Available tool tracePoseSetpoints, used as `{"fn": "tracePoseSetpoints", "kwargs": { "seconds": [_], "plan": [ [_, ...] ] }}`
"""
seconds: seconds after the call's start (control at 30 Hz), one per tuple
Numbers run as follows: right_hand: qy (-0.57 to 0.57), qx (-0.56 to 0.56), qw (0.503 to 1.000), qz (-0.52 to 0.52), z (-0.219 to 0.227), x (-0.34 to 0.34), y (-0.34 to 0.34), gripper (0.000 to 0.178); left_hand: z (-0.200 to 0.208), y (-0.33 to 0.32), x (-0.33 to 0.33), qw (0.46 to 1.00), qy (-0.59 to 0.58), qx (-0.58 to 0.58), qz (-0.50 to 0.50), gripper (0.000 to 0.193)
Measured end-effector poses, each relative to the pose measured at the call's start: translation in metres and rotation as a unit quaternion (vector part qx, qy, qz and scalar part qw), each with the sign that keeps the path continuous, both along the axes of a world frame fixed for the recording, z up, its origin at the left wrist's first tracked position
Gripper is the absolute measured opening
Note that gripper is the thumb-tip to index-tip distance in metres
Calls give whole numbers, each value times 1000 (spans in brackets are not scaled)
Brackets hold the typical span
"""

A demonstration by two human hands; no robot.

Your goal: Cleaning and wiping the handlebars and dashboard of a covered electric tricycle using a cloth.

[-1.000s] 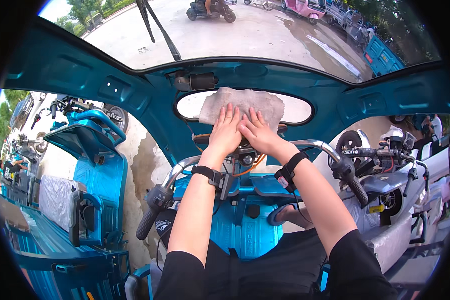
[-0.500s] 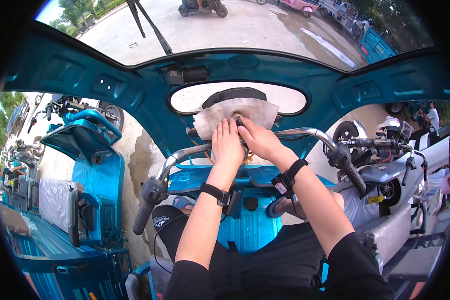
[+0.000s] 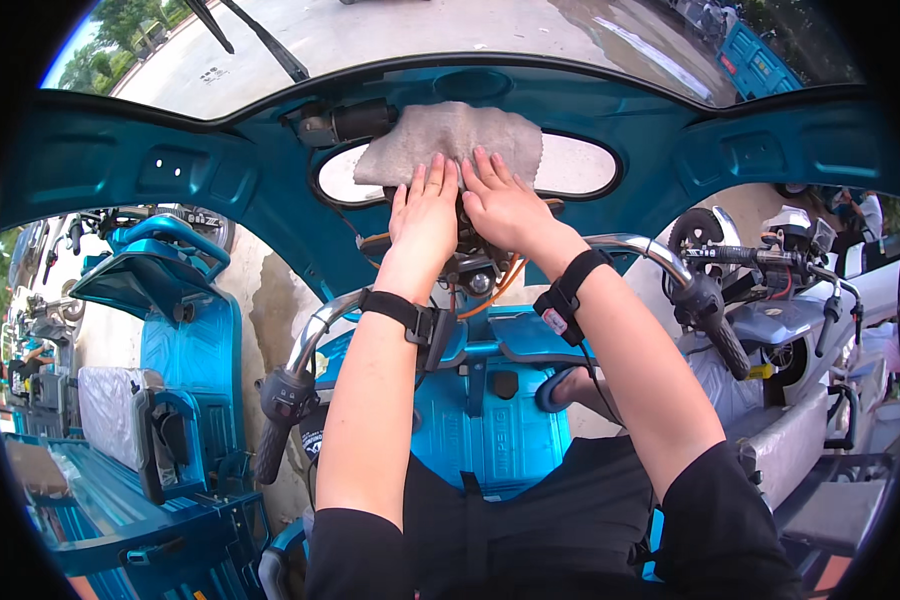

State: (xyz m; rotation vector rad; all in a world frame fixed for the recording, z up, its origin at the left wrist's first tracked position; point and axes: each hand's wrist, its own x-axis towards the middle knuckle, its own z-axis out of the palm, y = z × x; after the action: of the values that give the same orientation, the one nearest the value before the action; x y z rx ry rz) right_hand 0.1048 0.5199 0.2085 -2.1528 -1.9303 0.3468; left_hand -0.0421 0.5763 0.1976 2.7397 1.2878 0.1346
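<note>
A light grey cloth (image 3: 450, 138) is draped over the unit between the handlebars, in front of the oval opening (image 3: 582, 168). My left hand (image 3: 425, 225) lies on the cloth's near edge with its fingers stretched forward. Beside it, my right hand (image 3: 508, 210) rests on the cloth too, fingers straight and slightly spread. Both hands are open and press flat; neither grips the fabric. What lies beneath is mostly hidden, though wiring and an ignition-like round fitting (image 3: 480, 283) show below my hands. Each wrist wears a black strap.
Chrome handlebars end in a left grip (image 3: 273, 440) and a right grip (image 3: 725, 345). Above the cloth, a wiper motor (image 3: 345, 123) is fixed to the teal front panel (image 3: 650, 130). Other vehicles stand close by, including a teal three-wheeler (image 3: 190, 340) on the left.
Both hands have moved forward and up with the cloth, which now covers the dark top that showed before. My fingers have spread flatter, and the view has tilted slightly.
</note>
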Motion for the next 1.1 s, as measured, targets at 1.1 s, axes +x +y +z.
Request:
{"fn": "tracePoseSetpoints", "kwargs": {
  "seconds": [1.1],
  "plan": [
    [-234,-65,964,105,7,0,-36,83,-17,-17,-22,992,108,-6,-64,90]
  ]
}}
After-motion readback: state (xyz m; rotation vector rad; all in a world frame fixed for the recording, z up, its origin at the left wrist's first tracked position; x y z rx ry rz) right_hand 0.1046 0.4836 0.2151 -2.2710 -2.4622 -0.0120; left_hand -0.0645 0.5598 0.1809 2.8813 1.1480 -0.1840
